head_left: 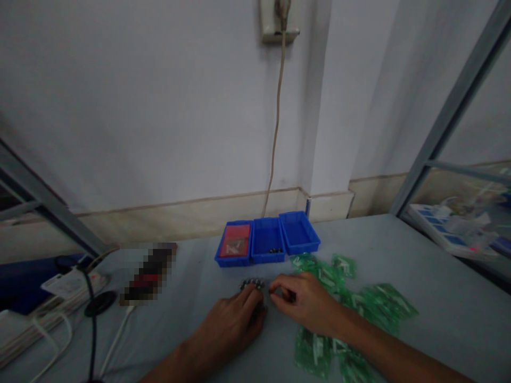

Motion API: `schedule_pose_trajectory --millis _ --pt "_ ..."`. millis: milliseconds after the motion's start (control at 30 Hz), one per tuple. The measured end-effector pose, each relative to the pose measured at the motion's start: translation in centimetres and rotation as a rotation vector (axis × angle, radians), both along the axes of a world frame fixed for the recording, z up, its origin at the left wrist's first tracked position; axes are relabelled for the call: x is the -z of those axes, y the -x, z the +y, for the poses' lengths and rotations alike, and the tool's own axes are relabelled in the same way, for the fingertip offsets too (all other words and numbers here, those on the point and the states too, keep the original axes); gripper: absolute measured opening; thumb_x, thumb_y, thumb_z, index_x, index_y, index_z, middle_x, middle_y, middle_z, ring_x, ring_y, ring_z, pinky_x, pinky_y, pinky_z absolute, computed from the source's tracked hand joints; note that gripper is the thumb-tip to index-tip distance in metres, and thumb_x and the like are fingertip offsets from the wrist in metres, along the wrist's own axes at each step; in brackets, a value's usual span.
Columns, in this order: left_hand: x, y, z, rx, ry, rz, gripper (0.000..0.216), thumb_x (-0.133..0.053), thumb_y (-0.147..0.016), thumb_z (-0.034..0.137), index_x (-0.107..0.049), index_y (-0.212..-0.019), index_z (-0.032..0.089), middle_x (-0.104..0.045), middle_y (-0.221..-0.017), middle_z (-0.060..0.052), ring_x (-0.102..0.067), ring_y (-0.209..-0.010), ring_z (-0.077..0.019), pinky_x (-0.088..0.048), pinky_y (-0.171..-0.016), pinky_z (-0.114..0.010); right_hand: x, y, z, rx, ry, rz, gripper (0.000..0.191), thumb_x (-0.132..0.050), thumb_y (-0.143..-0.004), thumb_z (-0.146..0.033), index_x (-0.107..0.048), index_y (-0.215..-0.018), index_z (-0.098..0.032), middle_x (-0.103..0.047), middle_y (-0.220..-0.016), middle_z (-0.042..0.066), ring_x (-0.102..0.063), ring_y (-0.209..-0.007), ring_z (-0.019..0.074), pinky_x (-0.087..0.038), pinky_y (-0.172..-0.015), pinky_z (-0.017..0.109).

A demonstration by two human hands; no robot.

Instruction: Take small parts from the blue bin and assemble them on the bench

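My left hand is closed at the front middle of the table, gripping a loop of dark, shiny beads that shows above its fingertips. Just right of it is my right hand, its thumb and forefinger bent into a pinch. Whatever is between those fingertips is too small to make out. Behind the hands stand three blue trays. The left tray has a red packet in it, and a few dark beads lie in the middle tray. The right tray is beside them.
Several green plastic packets lie around and beyond my right forearm. At the left are a pixelated dark object with a white cable, and a black round base. A wall socket hangs above, its cord running down behind the trays.
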State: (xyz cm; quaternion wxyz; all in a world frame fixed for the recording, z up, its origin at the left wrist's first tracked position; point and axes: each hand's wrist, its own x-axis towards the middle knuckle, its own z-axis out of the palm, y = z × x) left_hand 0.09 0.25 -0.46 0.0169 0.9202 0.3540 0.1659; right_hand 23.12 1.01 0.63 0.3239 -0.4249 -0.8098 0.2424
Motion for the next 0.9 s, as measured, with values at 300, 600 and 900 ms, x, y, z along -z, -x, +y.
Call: schedule_pose_trajectory --millis 300,600,900 --pt "-0.1 0.2 -0.1 0.064 -0.007 -0.019 0.007 -0.045 -0.101 0.016 -0.050 -0.101 0.022 -0.068 -0.091 -0.003 -0.070 -0.074 -0.0169 -0.056 -0.062 -0.024 0.3 -0.2 -0.2 -0.104 -0.007 -0.107 0.014 -0.070 -0.087 -0.020 -0.076 -0.100 -0.024 -0.068 -0.068 -0.004 -0.060 -0.059 0.0146 -0.038 -0.059 0.024" --pt "-0.6 0.3 -0.1 0.082 -0.001 -0.006 0.006 -0.049 -0.100 0.016 -0.051 -0.097 0.021 -0.068 -0.087 -0.002 -0.068 -0.071 -0.0165 -0.055 -0.061 -0.025 -0.1 -0.3 -0.2 -0.175 -0.009 -0.173 0.007 -0.071 -0.088 -0.017 -0.069 -0.090 -0.023 -0.069 -0.078 -0.003 -0.063 -0.069 0.0155 -0.038 -0.064 0.024" --pt "-1.2 0.6 -0.1 0.082 -0.003 0.036 0.006 -0.052 -0.098 0.018 -0.053 -0.093 0.020 -0.067 -0.082 -0.001 -0.066 -0.066 -0.0153 -0.052 -0.060 -0.024 -0.1 -0.3 -0.3 -0.212 -0.038 -0.168 0.006 -0.068 -0.092 -0.019 -0.064 -0.090 -0.023 -0.069 -0.090 -0.001 -0.064 -0.079 0.0174 -0.041 -0.069 0.025"
